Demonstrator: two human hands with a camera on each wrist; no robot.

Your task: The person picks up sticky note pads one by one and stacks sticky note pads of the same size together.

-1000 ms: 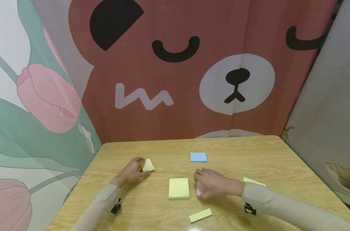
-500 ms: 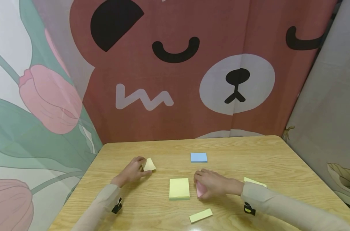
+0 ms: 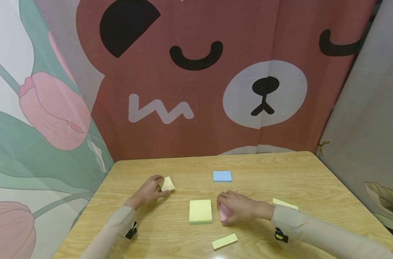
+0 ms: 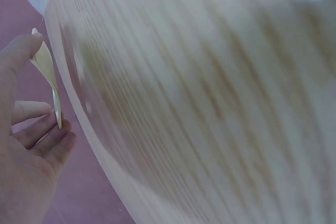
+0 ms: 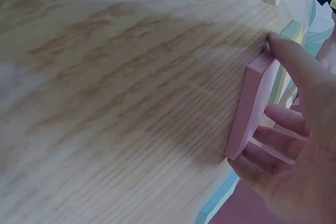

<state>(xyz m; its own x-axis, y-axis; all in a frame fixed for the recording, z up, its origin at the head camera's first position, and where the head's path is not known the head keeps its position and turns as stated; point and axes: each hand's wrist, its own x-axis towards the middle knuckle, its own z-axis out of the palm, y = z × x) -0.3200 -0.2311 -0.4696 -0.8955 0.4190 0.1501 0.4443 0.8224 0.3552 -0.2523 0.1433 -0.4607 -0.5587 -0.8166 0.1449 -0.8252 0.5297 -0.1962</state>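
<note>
My left hand pinches a pale yellow sticky note at the left of the table. In the left wrist view this thin note curves between thumb and fingers, with the tabletop beyond it. Near the middle, my right hand grips a pink sticky note pad, mostly covered by the hand in the head view. Seen from the right wrist, the pink pad lies on the wood with the thumb at one end and fingers at the other. Just left of it sits a larger square yellow pad.
A blue sticky note pad lies toward the back of the wooden table. One narrow yellow pad is near the front. Another yellow pad is partly hidden behind the right sleeve. A bear-print curtain hangs behind the table.
</note>
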